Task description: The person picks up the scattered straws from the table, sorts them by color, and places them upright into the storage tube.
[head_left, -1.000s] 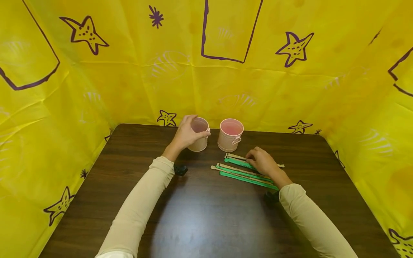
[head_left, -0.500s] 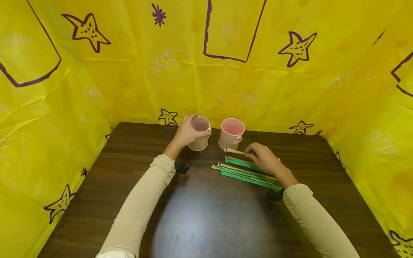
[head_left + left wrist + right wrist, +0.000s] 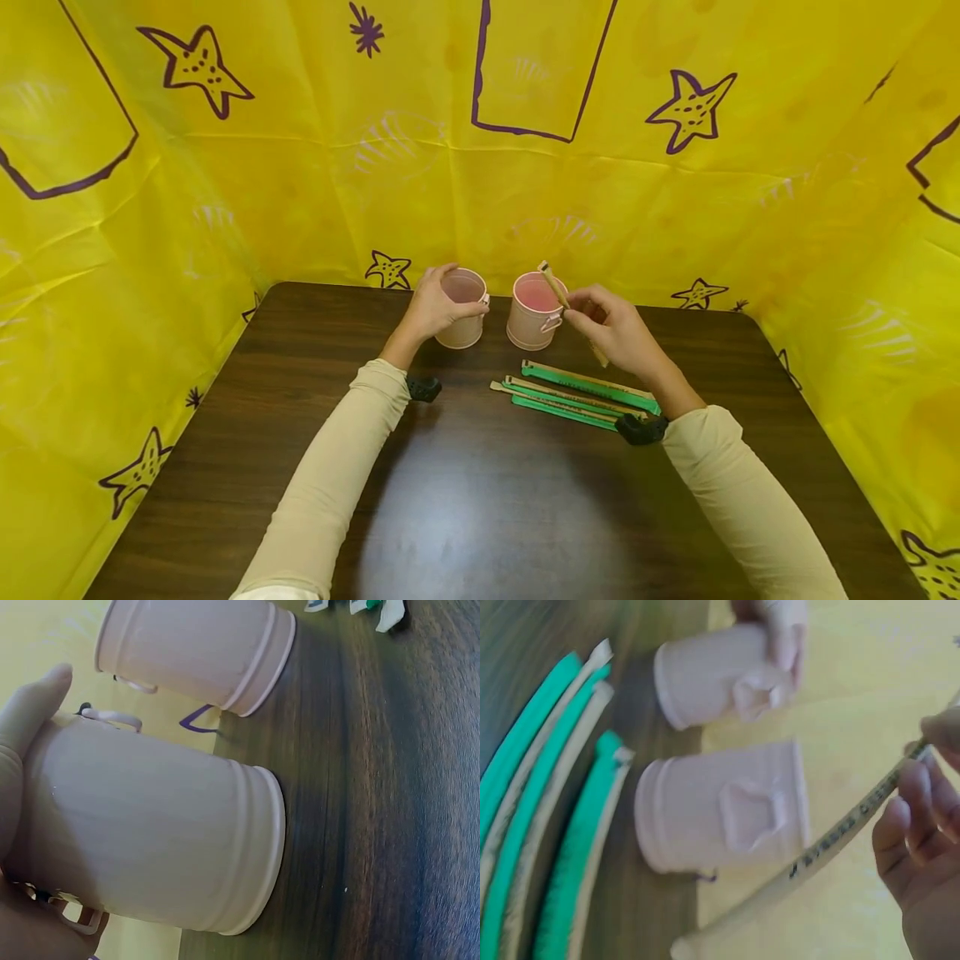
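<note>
On the left, a small pale pink bucket stands on the table, and my left hand grips it near the rim, thumb across the front. The left wrist view shows that bucket resting upright on its base. My right hand pinches a long slim tan stick with dark lettering along it, clearly seen in the right wrist view as the lettered stick. The stick is tilted, its upper end over the rim of a second pink bucket, which stands just right of the first.
Several green and tan slim sticks lie roughly parallel on the dark wooden table, in front of the second bucket. A yellow cloth with purple drawings hangs behind and at both sides.
My right hand has lifted the tan stick from the other sticks, raising it forward to the second bucket and tilting it more steeply. The left hand stays on the first bucket.
</note>
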`<state>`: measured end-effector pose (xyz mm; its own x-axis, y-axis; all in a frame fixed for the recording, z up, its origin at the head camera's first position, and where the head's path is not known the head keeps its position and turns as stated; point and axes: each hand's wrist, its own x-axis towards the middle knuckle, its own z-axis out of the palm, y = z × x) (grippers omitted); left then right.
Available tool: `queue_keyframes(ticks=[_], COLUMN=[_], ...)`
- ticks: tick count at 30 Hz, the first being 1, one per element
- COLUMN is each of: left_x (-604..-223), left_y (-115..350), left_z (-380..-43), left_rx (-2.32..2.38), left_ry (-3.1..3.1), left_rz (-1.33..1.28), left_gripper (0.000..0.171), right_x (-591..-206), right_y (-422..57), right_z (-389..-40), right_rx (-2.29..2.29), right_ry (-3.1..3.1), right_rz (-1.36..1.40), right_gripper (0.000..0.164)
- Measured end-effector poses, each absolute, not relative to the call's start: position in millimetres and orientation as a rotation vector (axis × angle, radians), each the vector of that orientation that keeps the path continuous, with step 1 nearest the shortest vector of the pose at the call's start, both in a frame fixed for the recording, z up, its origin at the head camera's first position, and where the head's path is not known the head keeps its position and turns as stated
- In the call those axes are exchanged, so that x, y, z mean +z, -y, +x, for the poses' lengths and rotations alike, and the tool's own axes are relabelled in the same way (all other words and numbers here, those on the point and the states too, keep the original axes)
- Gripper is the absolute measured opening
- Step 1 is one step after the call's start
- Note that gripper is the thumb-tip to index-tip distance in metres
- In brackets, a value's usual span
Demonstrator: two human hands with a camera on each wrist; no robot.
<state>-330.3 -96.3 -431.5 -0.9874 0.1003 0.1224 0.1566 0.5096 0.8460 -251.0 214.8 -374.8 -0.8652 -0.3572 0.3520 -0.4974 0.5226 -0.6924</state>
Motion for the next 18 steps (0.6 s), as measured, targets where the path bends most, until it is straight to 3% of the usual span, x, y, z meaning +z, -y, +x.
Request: queue_keyframes(ticks=[9,18], left_x=[-432.8,-435.0], left_y=[94.8,94.7], left_z=[-330.8,-331.7], left_rx=[-1.516,-1.516], left_ry=[2.666,2.668], left_rz=[-0.219,-0.220], left_gripper=[0.102,0.102], right_x=[-336.5,-314.1], right_y=[-183.9,-144.6], right_z=[-266.7,-292.4], right_rx=[1.793,1.923], right_ry=[2.260,2.039], right_rz=[0.613,0.619], right_gripper=[0.010,0.012])
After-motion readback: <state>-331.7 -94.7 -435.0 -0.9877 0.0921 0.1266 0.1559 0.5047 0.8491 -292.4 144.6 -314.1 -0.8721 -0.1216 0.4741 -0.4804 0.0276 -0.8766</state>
